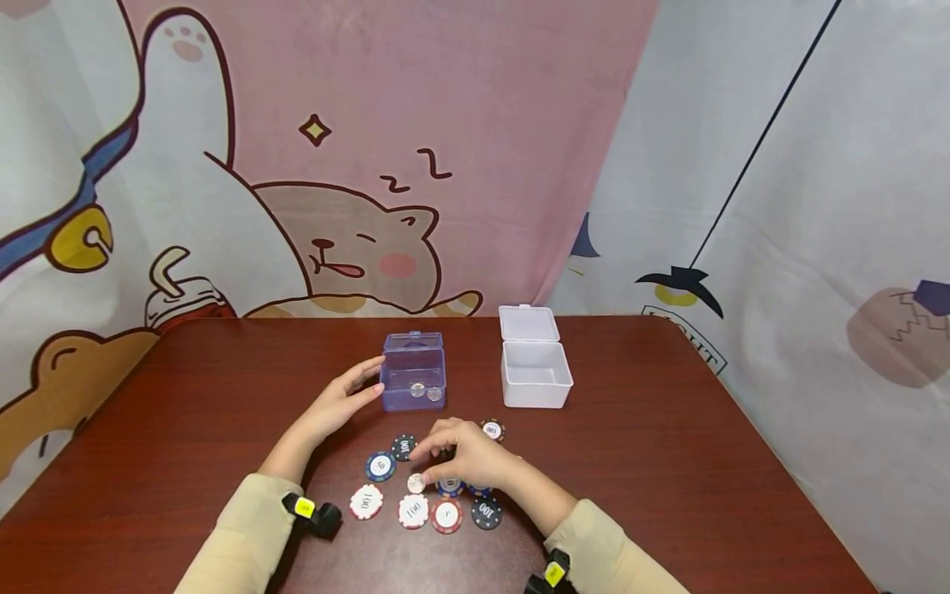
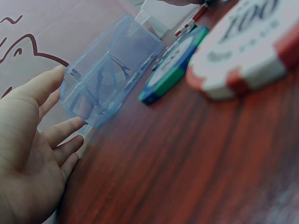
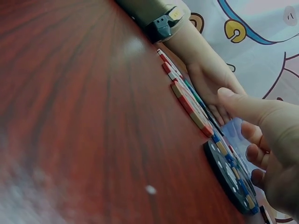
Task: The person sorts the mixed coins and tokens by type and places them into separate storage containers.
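Standing before cartoon-printed cloth (image 1: 512,124), a brown table (image 1: 185,429) bears chips (image 1: 447,516).

The left box (image 1: 401,403) is blue-violet, the right box (image 1: 536,397) plain white. A black chip (image 1: 486,513) bears white spots; the counter (image 1: 690,462) is reddish-brown.

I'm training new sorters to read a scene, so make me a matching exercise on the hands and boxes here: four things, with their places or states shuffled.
Things
1. Left hand
2. Right hand
3. Bluish box
4. White box

Places and states
A. Farther right of the two boxes, lid raised
B. At the left side of a box
C. Has silvery coins inside
D. Over the chips

Right pairs: 1-B, 2-D, 3-C, 4-A
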### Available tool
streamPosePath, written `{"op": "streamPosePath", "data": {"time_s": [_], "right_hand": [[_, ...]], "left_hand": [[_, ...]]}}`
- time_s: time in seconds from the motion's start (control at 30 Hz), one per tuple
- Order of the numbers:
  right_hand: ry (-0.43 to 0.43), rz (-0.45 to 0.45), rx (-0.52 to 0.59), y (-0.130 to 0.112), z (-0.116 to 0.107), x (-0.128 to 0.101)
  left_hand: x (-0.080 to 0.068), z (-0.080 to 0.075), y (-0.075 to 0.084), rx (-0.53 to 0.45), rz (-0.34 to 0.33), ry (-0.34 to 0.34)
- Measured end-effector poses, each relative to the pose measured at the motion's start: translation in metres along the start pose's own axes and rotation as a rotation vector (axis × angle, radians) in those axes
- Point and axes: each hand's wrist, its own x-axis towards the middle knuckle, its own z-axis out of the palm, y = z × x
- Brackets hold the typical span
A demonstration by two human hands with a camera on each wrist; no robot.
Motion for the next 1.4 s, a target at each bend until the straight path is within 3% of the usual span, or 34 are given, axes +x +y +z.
{"op": "streamPosePath", "data": {"time_s": [0.07, 0.37, 0.63, 1.13, 1.27, 1.4], "right_hand": [[-0.027, 0.003, -0.044, 0.006, 0.002, 0.000], [-0.066, -0.042, -0.220, 0.012, 0.006, 0.000], [-0.072, -0.055, -0.298, 0.011, 0.006, -0.001], [-0.080, -0.042, -0.345, 0.010, 0.006, -0.001], [-0.088, -0.044, -0.368, 0.010, 0.007, 0.000], [-0.095, -0.052, -0.394, 0.009, 0.008, 0.002]], "left_hand": [[-0.002, 0.001, 0.010, 0.001, -0.004, -0.006], [-0.004, 0.002, 0.011, 0.006, 0.004, -0.001], [-0.003, 0.003, 0.009, 0.035, 0.021, 0.007], [-0.004, 0.002, 0.018, 0.028, -0.011, -0.006], [-0.003, 0.002, 0.011, 0.022, -0.008, -0.002], [0.002, 0.000, -0.008, 0.021, -0.008, 0.008]]}}
